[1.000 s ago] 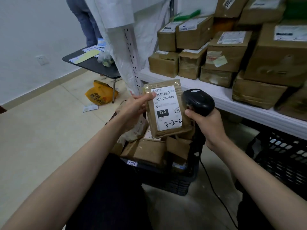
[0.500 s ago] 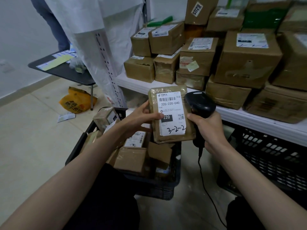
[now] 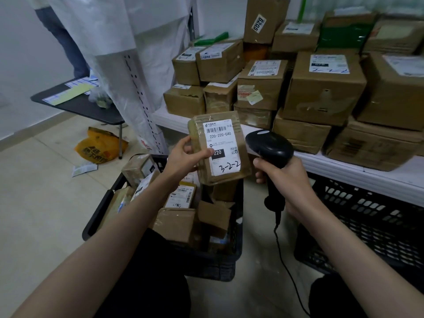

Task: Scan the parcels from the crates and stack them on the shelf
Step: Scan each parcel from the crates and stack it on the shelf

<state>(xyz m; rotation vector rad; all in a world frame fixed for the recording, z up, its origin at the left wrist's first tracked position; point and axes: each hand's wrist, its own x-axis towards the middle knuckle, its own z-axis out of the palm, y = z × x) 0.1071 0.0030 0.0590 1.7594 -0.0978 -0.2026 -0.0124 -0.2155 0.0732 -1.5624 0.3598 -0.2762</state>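
Head view puts our left hand (image 3: 183, 158) at the centre of the frame, its fingers (image 3: 184, 143) and thumb pinching the left edge of a small brown parcel (image 3: 220, 149). We hold it upright, white label (image 3: 221, 145) facing us, above the black crate (image 3: 101, 207) of other parcels in the lower middle of the frame. Our right hand (image 3: 286, 180) sits just right of it, fingers curled round the handle of the black corded scanner (image 3: 269, 149), whose head is close beside the parcel's right edge.

We judge the step in hand to be the scan itself. The barcode sits at the top of the label, clear of our thumb, which covers only part of the black box printed lower down. To do this well, we turn the scanner's window toward that barcode rather than along the parcel's side, and we draw it back a little if the beam cannot cover the whole code. The wrapping looks glossy, so a slight tilt of the parcel may help against glare. We keep the pinch low and to the left so no finger drifts over the code.

The white shelf (image 3: 367, 177), running across the right of the frame, already carries many stacked cardboard boxes (image 3: 321, 88), so a place for this one needs choosing. One small gap shows on the shelf's bare front edge.
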